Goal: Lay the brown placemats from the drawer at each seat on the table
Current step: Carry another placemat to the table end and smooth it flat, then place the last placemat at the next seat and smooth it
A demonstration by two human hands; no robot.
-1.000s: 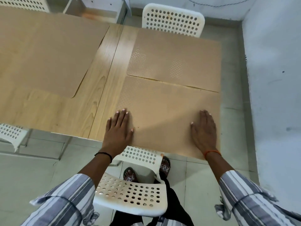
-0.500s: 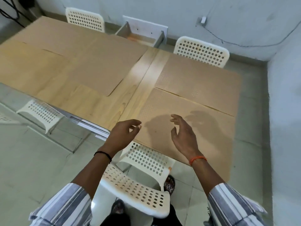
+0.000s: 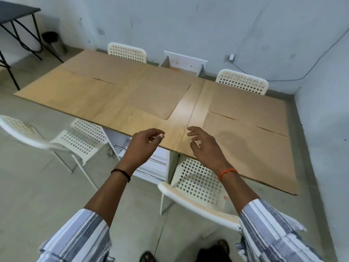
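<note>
Head camera looks down at two bare hands held out over the near edge of a long wooden counter (image 3: 181, 114). Left hand (image 3: 144, 143) hangs in the air with its fingers curled in loosely, and it holds nothing. Right hand (image 3: 204, 146) is also up in the air, with its fingers spread and bent a little, and it holds nothing too. A black band (image 3: 121, 173) sits on the left wrist and an orange band (image 3: 227, 173) sits on the right wrist. Both arms wear striped sleeves (image 3: 273, 231). Brown placemats lie flat on the counter. One near right placemat (image 3: 251, 154) lies just under and past the right hand, in front of a white chair (image 3: 198, 188) with round holes. A far right placemat (image 3: 249, 110) touches its far edge, in front of another white chair (image 3: 242, 83) by the wall. A middle placemat (image 3: 156, 97) lies to the left of the bare wood strip. More placemats (image 3: 79, 86) cover the left end of the counter. One white chair (image 3: 127, 52) stands at the far left side, and one more white chair (image 3: 75, 137) stands on the near left side. An open drawer (image 3: 184, 64) sits by the far wall, between the two far chairs. A black table (image 3: 13, 12) and a dark bin (image 3: 52, 39) stand in the far left corner.
</note>
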